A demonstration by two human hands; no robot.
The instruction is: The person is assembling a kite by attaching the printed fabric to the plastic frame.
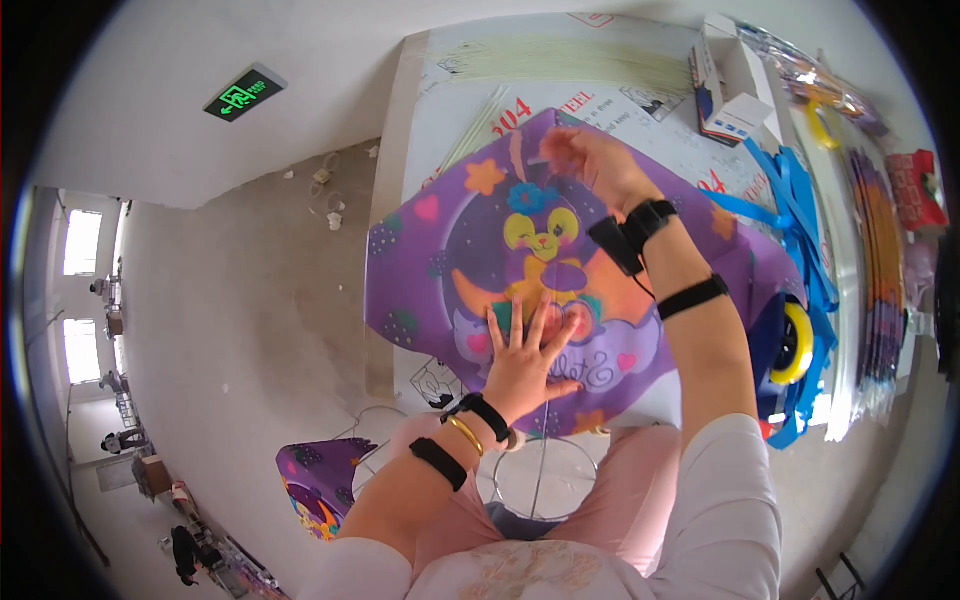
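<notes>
A purple kite point(405, 270) printed with a cartoon animal, stars and hearts is spread over the table in front of me. My left hand point(525, 360) lies flat on its lower middle, fingers spread. Above the kite's upper part, near its top corner, is my right hand point(592, 168). Its fingers are smeared by motion, so whether it holds anything cannot be made out. A thin dark rod or line runs down from the kite's lower edge toward my lap. Black straps circle both my wrists and forearms.
Pale thin rods point(570, 60) lie along the table's far side. An opened white box point(740, 95) stands at the far right, with blue straps point(800, 220) and a yellow-rimmed wheel point(793, 343) nearer. Packaged bundles point(880, 270) lie farther right. Another purple printed piece point(318, 470) hangs lower left.
</notes>
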